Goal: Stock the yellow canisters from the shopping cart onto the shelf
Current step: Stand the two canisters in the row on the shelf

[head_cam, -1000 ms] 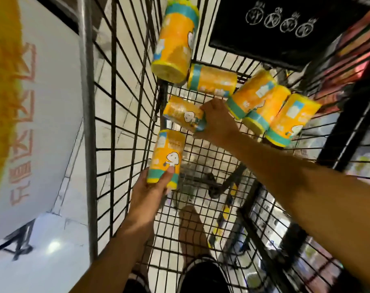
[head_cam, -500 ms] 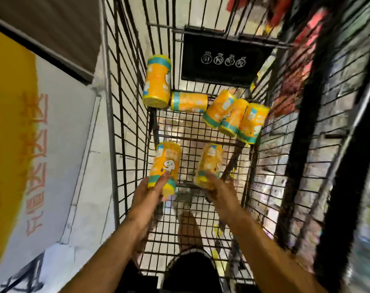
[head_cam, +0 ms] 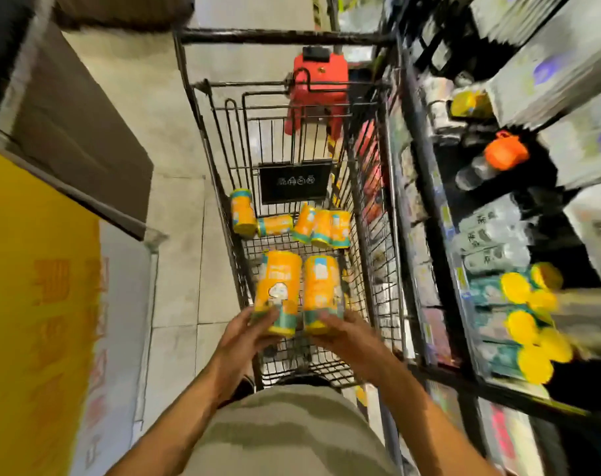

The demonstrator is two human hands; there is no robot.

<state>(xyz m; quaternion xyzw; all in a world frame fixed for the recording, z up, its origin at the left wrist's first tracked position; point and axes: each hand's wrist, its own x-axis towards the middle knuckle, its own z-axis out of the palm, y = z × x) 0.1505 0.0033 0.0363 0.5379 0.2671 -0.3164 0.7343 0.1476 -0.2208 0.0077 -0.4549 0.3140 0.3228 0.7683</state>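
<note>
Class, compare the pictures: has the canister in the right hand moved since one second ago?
Yes. The canister in the right hand has come away from the five canisters lying at the cart's far end, toward the person.

Two yellow canisters, teal-banded: left canister [head_cam: 278,292] and right canister [head_cam: 321,293], side by side and touching, lower ends held at the fingertips. Five more [head_cam: 321,228] lie beyond the fingers on the cart [head_cam: 371,255] floor; yellow-lidded ones line the shelf [head_cam: 460,290].

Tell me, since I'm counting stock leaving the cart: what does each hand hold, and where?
Each hand grips one yellow cylindrical canister by its teal-banded lower end: left hand the left canister, right hand the right canister.
</note>
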